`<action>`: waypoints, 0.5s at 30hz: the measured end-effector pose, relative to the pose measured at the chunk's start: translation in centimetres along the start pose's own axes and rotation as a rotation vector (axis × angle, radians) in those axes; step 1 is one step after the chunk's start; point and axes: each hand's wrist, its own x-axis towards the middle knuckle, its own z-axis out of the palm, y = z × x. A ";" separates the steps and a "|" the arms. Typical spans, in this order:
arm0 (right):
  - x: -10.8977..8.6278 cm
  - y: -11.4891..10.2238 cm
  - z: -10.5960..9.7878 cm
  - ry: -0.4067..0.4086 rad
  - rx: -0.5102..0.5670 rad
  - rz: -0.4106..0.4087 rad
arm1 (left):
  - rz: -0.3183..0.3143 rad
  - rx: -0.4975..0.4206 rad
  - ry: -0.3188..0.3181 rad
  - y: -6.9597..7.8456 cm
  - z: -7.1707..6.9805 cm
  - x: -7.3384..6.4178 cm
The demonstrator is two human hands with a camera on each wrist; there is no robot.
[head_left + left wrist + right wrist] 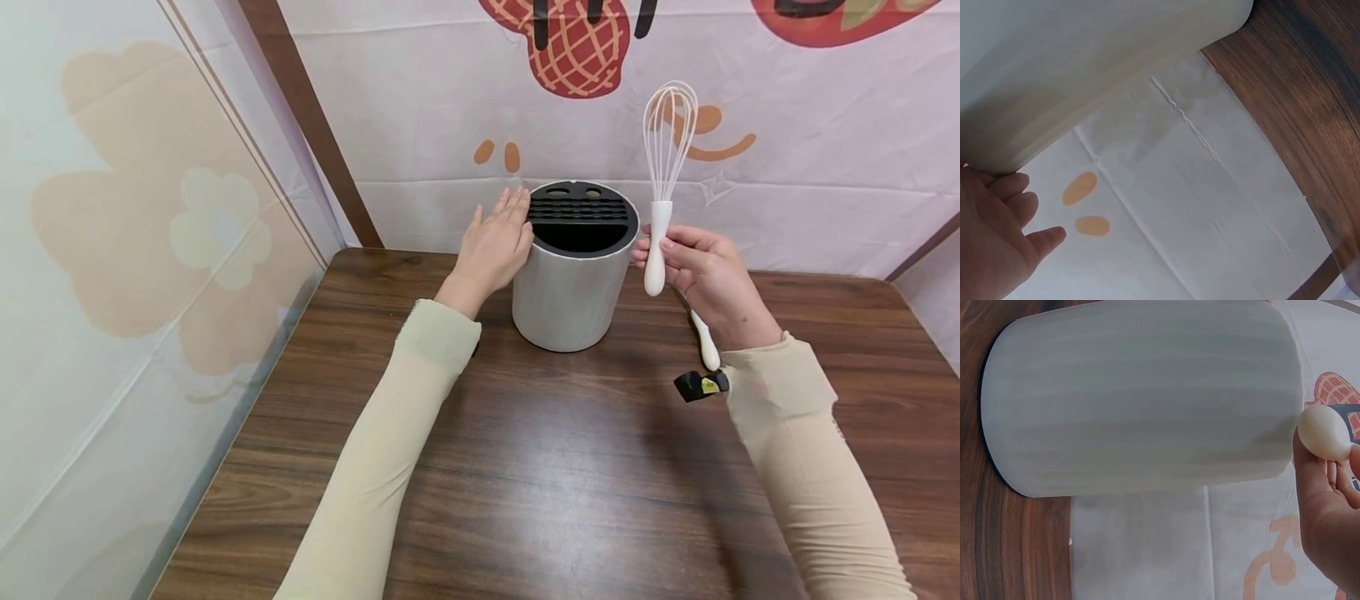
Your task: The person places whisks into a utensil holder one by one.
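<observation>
A light grey utensil holder (pixel 570 300) stands upright on the table, its black slotted top insert (pixel 577 212) facing up. My left hand (pixel 495 237) rests against the holder's upper left side with fairly straight fingers; in the left wrist view its fingers (pixel 1019 194) lie along the holder's edge. On the other side, my right hand (pixel 701 271) pinches the handle of a white whisk (pixel 660 242) between thumb and fingers. The whisk's wires point up, above and right of the holder's rim. Its rounded handle end (pixel 1322 431) shows in the right wrist view.
Behind and partly under my right hand lies another white-handled utensil (pixel 705 342), its far part hidden. A black strap (pixel 701 385) shows at the right wrist. The brown wooden table (pixel 525 483) ends at a printed cloth backdrop (pixel 420 108).
</observation>
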 end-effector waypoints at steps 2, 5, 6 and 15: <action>0.0 0.0 0.1 -0.003 -0.011 -0.002 | 0.000 0.004 0.002 0.0 0.0 -0.1; 0.1 -0.1 0.3 -0.004 -0.020 -0.001 | 0.000 0.005 0.002 0.0 0.1 -0.1; 0.1 -0.2 0.3 -0.002 -0.019 0.000 | 0.001 0.005 0.000 0.0 0.1 -0.1; 0.5 -0.2 0.8 -0.004 -0.015 0.009 | 0.003 0.015 0.000 0.0 0.0 -0.1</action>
